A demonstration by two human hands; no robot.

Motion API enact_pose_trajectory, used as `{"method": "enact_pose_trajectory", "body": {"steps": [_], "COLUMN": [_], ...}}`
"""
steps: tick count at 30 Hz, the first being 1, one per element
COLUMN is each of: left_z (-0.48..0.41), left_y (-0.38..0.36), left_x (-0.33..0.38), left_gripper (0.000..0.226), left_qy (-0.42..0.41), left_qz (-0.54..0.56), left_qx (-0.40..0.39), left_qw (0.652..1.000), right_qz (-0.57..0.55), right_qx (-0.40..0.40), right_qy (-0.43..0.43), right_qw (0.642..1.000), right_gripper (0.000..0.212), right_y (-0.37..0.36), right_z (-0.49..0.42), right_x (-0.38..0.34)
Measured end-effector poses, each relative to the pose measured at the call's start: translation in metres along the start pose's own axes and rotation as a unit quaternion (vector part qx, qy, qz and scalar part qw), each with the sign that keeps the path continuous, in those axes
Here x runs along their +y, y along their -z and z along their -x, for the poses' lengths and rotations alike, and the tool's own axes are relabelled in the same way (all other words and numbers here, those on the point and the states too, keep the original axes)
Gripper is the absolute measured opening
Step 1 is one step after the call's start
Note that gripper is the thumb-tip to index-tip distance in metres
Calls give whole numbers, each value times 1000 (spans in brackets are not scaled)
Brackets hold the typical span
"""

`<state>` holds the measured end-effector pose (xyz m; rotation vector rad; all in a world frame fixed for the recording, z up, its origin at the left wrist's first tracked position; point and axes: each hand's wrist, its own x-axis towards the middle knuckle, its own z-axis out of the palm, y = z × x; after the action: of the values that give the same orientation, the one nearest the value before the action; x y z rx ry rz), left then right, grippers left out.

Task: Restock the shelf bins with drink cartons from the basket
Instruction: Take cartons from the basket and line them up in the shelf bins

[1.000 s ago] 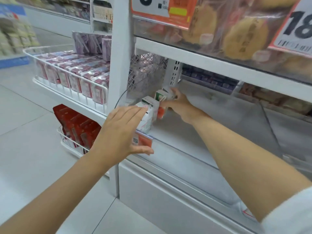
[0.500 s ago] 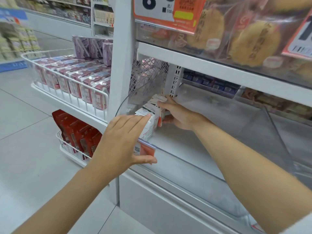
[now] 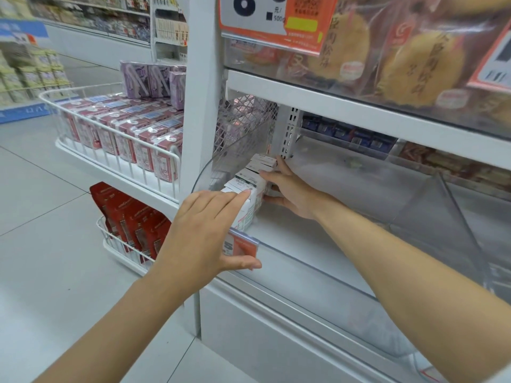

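Cartons (image 3: 253,181): a short row of white drink cartons stands upright in the left end of the bin (image 3: 304,262), running from the near lip toward the far upright. The row sits hard against the bin's clear left wall. The bin rests on the middle shelf (image 3: 345,217).

My left hand (image 3: 204,230): open, fingers straight and laid flat on the near face of the nearest carton, thumb held out below, just beside the orange price tag (image 3: 242,246) on the bin's lip.

My right hand (image 3: 290,190): open, fingers stretched along the right side of the row, fingertips reaching the farthest carton, thumb low at the base of the row. Neither hand closes round a carton.

A clear divider (image 3: 453,217) stands well to the right in the same bin.

Above, a shelf holds bagged pastries (image 3: 409,59) behind an orange sign (image 3: 276,20).

To the left, a wire rack (image 3: 116,164) carries pink cartons (image 3: 124,128), with purple cartons (image 3: 154,80) stacked at its far side. Below it, red bags (image 3: 132,217) stand in a lower wire rack.
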<state>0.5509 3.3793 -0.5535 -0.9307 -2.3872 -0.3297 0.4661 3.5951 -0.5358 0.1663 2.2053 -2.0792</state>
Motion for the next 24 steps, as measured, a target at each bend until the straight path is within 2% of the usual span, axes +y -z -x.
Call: {"method": "enact_pose_trajectory", "body": {"steps": [6,9,12,16,18,20,23,24], "left_z": [1,1,1,-1,0,2,9,13], "left_y": [1,4,8,18,30,44,64,68], "left_x": [0,1,1,3,9,25,67,83], "left_gripper": [105,105,104,104,104,98,72,63], "left_qy": [-1,0,7,0,13,25,51,67], "left_qz": [1,4,3,6,12,17,50,77], "left_qx": [-4,-10,-31,-71,-83,-57,-41,-59], "left_qw": [1000,1000,1000,997,996,998,997,993], "right_qz": [31,35,115,238,315,410,536,543], "right_qx": [5,8,41,64,63,68,104,122], "right_qy": [13,4,13,56,91,107,129,147], "right_qw": [999,999,992,968,942,903,828,818], "right_gripper": [51,71,87,73,63,58,46,41], "right_y": [2,1,-1,2,4,8,15,17], "right_z": [3,10,24,66,98,134,197,219], "right_x": [0,-1,-5,-12,-15,-16,-17,-16]}}
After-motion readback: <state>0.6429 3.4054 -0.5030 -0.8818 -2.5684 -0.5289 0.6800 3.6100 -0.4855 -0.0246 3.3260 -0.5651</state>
